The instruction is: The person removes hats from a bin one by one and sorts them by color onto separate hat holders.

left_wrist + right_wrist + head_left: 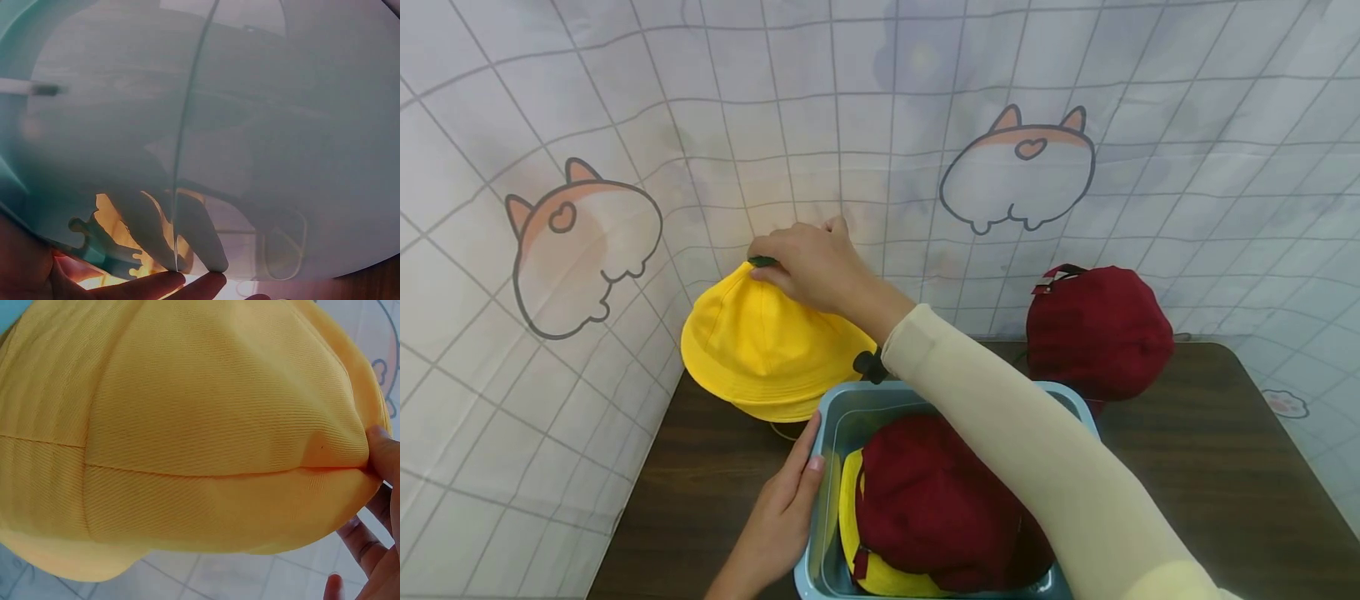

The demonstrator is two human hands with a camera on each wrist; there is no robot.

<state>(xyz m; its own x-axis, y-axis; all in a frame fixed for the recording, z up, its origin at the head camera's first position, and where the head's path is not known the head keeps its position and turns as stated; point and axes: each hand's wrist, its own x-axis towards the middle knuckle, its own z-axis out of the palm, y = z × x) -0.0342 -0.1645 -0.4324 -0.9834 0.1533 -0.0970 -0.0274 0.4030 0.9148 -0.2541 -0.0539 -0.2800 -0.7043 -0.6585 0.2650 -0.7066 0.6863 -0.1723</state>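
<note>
My right hand (812,262) pinches the top of a yellow brimmed hat (767,333), beside a small dark green piece at its crown. The right wrist view shows the hat's stitched yellow cloth (219,412) close up, with thumb and fingers at its tip. My left hand (778,508) lies with extended fingers against the left side of a light blue plastic bin (811,533). In the left wrist view the bin's wall (300,137) fills most of the frame. Inside the bin, a dark red cap (932,508) lies on a yellow hat (848,500).
Another dark red cap (1097,333) with a strap stands at the back right of the dark wooden table (1217,467). Behind the table hangs a white gridded cloth (887,108) with cartoon animal prints. My right sleeve crosses over the bin.
</note>
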